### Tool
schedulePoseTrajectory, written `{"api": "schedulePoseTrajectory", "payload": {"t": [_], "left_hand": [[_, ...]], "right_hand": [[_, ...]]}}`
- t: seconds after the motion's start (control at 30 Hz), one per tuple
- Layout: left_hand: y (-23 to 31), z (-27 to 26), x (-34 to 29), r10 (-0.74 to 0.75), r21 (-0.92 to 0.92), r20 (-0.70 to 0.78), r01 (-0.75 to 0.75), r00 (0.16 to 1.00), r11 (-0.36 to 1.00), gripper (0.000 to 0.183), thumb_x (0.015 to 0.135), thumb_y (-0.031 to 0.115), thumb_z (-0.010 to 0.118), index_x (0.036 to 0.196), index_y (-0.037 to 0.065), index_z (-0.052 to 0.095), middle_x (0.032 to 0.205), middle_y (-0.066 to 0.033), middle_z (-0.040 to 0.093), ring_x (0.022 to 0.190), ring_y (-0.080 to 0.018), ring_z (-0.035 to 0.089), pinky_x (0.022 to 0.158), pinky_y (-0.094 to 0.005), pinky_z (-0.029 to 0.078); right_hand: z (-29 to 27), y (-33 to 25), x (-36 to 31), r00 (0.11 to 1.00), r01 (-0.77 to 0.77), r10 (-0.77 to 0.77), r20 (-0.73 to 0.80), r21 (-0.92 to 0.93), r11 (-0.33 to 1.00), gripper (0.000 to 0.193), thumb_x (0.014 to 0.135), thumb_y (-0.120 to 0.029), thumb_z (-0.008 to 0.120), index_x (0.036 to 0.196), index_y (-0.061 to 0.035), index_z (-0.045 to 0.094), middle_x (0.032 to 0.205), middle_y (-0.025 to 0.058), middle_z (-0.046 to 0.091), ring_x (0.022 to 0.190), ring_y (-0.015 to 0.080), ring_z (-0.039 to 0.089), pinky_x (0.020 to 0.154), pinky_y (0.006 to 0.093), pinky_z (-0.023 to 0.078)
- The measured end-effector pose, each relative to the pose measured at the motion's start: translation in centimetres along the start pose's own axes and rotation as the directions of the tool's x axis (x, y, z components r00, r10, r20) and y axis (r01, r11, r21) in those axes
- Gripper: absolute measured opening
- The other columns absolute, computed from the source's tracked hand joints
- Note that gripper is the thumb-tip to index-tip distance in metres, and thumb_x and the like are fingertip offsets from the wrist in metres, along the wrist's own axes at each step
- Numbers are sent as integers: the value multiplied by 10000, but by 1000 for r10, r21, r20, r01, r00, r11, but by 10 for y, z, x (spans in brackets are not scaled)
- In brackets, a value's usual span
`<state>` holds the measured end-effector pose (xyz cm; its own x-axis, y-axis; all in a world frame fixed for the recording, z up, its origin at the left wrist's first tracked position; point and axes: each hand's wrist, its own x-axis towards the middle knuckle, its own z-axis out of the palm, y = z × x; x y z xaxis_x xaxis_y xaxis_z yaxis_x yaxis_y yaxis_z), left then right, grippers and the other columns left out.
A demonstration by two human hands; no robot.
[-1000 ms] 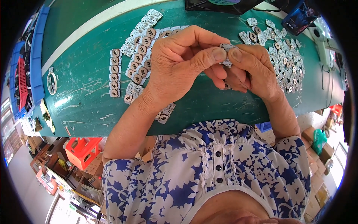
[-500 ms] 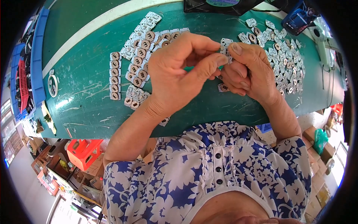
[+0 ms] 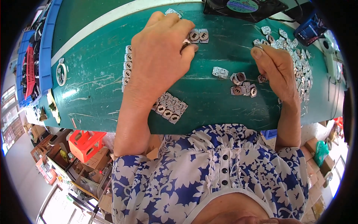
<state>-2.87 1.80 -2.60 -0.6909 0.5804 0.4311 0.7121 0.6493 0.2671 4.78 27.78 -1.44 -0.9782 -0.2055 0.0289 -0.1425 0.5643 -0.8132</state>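
Observation:
My left hand (image 3: 158,56) reaches over the rows at the back left, thumb and finger pinched on a small circuit board (image 3: 185,44); its dark round part shows between them. Next to the fingertips lie two boards (image 3: 198,36) with round brown discs. The hand hides most of the row behind it. My right hand (image 3: 276,69) is closed, thumb pressed on the curled fingers near the loose heap; what it grips, if anything, is hidden. Between the hands lie a single white board (image 3: 220,72) and a few loose disc boards (image 3: 238,90).
A large heap of boards (image 3: 302,71) spreads at the right. A row of disc boards (image 3: 127,67) and a block of boards (image 3: 171,108) flank my left forearm. A black fan (image 3: 242,7) stands at the back, a tape roll (image 3: 61,74) and blue crate (image 3: 39,74) at the left.
My hands, together over the table with a small board between them, have moved apart. The left went left and away to the rows; the right moved right, toward the heap.

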Motion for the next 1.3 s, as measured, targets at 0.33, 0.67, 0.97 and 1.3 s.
{"api": "schedulePoseTrajectory", "payload": {"t": [0.33, 0.67, 0.97, 1.3], "left_hand": [[4, 3, -2, -60, -24, 119, 63, 991, 998, 286, 714, 91, 729, 997, 81, 691, 906, -59, 630, 864, -263, 622, 694, -381, 508], [0, -1, -2, 36, -103, 120, -24, 992, 994, 231, 712, 57, 701, 941, 71, 674, 846, -71, 577, 845, -277, 583, 779, -400, 463], [20, 7, 1, 301, -167, -336, -371, 892, 913, 404, 598, -80, 747, 969, 75, 715, 821, -44, 588, 724, -253, 602, 603, -323, 514], [39, 21, -3, 402, -101, -459, -496, 792, 862, 361, 580, -54, 795, 926, 33, 739, 803, -53, 598, 739, -248, 603, 626, -326, 541]], "right_hand": [[8, 1, 1, 999, 45, -45, -10, -58, 997, 352, 1043, -263, 542, 823, 6, 600, 616, 63, 506, 526, 167, 487, 502, 303, 394], [45, -13, 3, 798, 595, -560, 224, -142, 791, 173, 754, -92, 769, 755, -54, 599, 768, 64, 568, 775, 255, 597, 742, 390, 474], [20, -7, -2, 995, -89, 104, 10, 601, 794, 486, 1051, -329, 504, 684, -16, 573, 661, 45, 582, 615, 114, 560, 594, 261, 448], [18, -12, -5, 957, -280, 144, 251, 678, 680, 492, 1038, -363, 528, 688, -25, 596, 592, 34, 557, 536, 108, 539, 518, 270, 443]]}}
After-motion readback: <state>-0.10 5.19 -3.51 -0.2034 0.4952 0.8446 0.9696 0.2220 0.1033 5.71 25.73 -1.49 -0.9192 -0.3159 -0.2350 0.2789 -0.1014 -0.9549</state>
